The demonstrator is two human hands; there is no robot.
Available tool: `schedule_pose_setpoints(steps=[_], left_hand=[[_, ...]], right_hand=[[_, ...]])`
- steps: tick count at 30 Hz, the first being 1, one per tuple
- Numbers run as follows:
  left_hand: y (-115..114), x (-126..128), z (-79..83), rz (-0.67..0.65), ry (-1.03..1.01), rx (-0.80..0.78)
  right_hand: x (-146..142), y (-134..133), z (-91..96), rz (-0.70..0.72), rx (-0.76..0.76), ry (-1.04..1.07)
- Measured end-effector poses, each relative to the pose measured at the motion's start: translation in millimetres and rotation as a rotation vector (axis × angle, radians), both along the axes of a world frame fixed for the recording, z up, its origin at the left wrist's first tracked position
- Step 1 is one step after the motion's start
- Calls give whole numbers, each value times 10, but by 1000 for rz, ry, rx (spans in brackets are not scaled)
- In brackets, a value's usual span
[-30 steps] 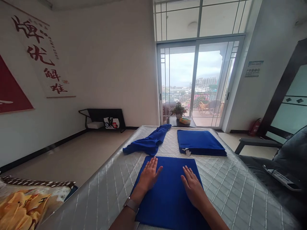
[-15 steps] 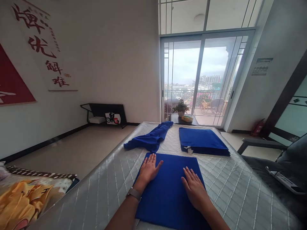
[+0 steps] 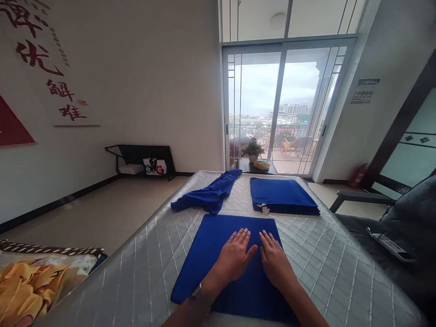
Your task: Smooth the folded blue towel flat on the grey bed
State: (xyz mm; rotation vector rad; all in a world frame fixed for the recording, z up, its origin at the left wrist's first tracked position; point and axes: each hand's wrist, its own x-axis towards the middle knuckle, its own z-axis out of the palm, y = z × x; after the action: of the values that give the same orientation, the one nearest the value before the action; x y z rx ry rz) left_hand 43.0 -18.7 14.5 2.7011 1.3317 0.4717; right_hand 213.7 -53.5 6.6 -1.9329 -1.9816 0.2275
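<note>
A folded blue towel [image 3: 214,245] lies flat on the grey quilted mattress [image 3: 327,268] in front of me. My left hand [image 3: 235,256] and my right hand [image 3: 275,260] both rest palm down on its right half, fingers stretched out and side by side. Farther back, a stack of folded blue towels [image 3: 282,196] with a small white tag sits to the right. A crumpled blue towel [image 3: 207,194] lies to the left of that stack.
A patterned yellow pillow [image 3: 37,284] lies at the lower left. A dark sofa [image 3: 405,222] with a remote control [image 3: 388,243] stands on the right. Beyond the mattress are a small table with a potted plant [image 3: 252,149] and glass sliding doors [image 3: 279,104].
My left hand has slid rightward across the towel until it lies next to my right hand. The view has shifted a little to the left.
</note>
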Motion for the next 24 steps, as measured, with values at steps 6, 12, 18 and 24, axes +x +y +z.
schedule_pose_setpoints(steps=[6, 12, 18, 24], left_hand=[[-524, 267, -24, -167, -29, -18], [-591, 311, -71, -158, -15, -43], [-621, 289, -43, -170, -17, -88], [-654, 262, 14, -183, 21, -82]], right_hand=[[110, -9, 87, -81, 45, -142], [72, -14, 133, -88, 30, -144], [23, 13, 36, -43, -3, -62], [3, 30, -47, -10, -38, -94]])
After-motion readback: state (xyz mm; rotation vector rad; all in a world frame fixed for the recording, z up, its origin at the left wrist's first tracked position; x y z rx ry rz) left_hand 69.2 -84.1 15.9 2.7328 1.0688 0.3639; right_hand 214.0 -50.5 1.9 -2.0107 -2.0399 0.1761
